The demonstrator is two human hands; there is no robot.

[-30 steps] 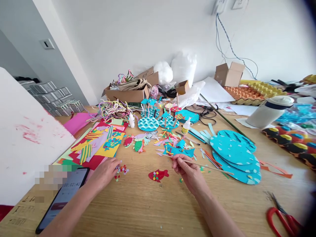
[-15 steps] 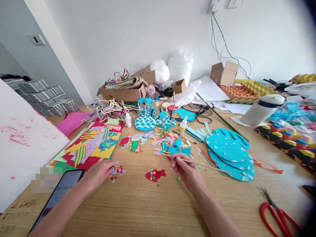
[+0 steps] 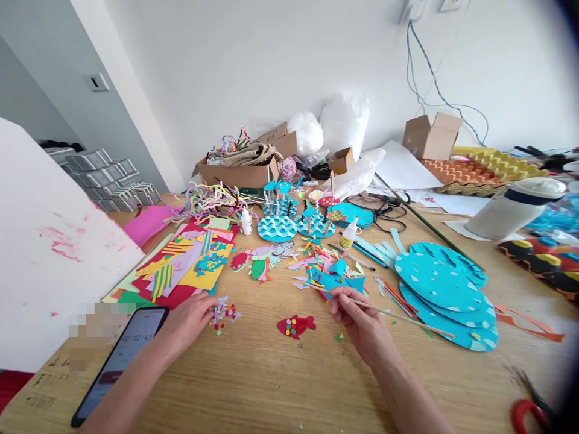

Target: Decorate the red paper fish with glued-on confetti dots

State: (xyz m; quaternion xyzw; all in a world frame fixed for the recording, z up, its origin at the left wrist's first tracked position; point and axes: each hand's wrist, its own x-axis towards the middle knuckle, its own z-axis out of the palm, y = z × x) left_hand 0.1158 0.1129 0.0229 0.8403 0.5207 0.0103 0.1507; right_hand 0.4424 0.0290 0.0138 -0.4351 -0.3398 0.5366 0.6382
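In the head view, the red paper fish (image 3: 296, 326) decorated with coloured dots lies flat on the bench (image 3: 271, 386) between the two hands, with the left hand (image 3: 192, 316) toward nine o'clock, its fingertips at the edge of a heap of paper bits (image 3: 225, 312), though I cannot tell whether they pinch one. Between two and three o'clock from the fish, the right hand's (image 3: 355, 313) fingers pinch a thin stick (image 3: 407, 318); coloured sheets (image 3: 221, 238) lie at ten o'clock, a glue bottle (image 3: 348, 235) at one, and blue discs (image 3: 438, 280) near three.
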